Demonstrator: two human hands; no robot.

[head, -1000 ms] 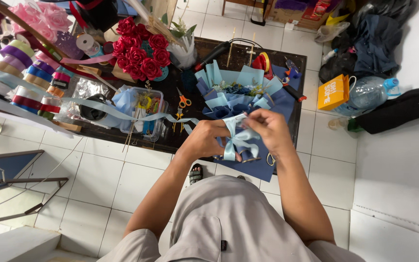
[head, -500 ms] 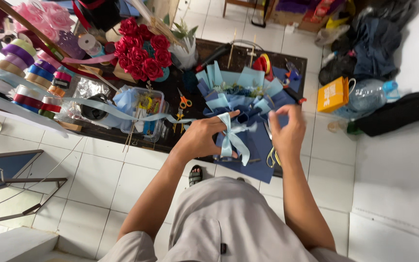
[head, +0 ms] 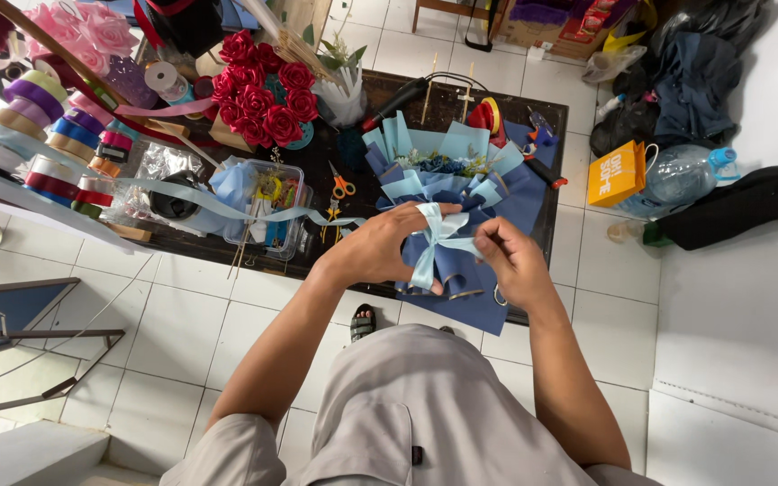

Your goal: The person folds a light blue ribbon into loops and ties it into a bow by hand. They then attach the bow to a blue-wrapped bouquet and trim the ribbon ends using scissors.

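Pale blue ribbon [head: 431, 236] pinched by left hand [head: 380, 249], right hand [head: 512, 263], over blue bouquet [head: 447, 180]

A pale blue satin ribbon bow [head: 432, 236] is showing against the navy and light blue paper-wrapped bouquet [head: 447, 193]. Left of the bouquet, orange-handled scissors [head: 341, 187] are lying on the dark surface [head: 317, 153], and deep red fabric roses [head: 258, 88] are glowing beyond them.

An orange box [head: 616, 174], perhaps cardboard, stands on the floor right of the table [head: 547, 225].
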